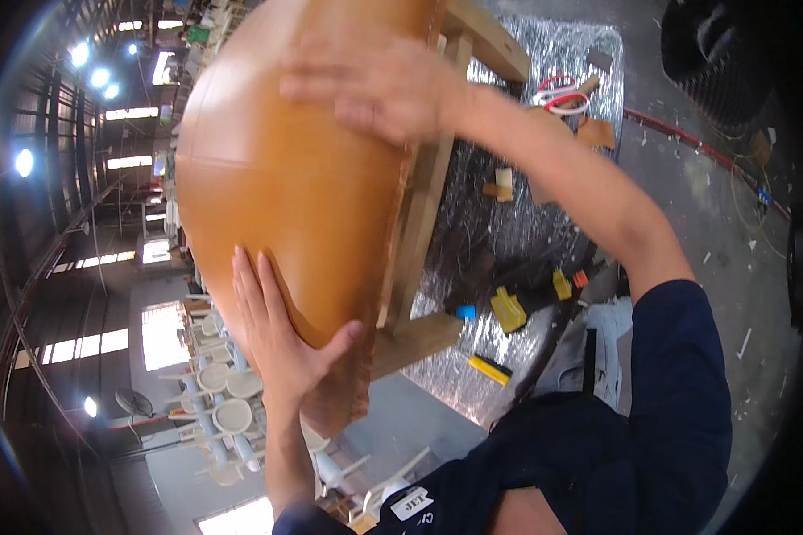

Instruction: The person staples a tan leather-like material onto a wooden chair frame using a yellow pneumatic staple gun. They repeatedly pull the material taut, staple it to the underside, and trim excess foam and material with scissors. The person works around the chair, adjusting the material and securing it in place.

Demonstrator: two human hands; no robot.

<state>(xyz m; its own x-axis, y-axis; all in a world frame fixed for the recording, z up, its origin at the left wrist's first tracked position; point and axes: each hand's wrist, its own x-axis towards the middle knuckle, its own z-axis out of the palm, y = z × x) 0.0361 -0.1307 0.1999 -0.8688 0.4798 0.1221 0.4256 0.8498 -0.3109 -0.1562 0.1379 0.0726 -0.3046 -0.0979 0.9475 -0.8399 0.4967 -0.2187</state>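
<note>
A large curved piece of furniture covered in tan leather (277,196) fills the middle of the view. A seam line crosses its smooth cover, and the edge of the leather runs along a wooden frame (410,241). My left hand (281,334) lies against the lower part of the leather, fingers stretched out and thumb spread away. Higher up, my right hand (375,89) rests flat on the cover with its fingers extended, slightly blurred. Neither hand holds anything.
Beyond the frame, a surface with silvery wrapping (544,223) carries red-and-white-handled scissors (562,94), leather scraps (595,132), a yellow-and-black tool (491,370) and yellow pieces (509,309). Several pale chairs (232,415) stand at the left. A red hose or cable (687,138) lies across the floor.
</note>
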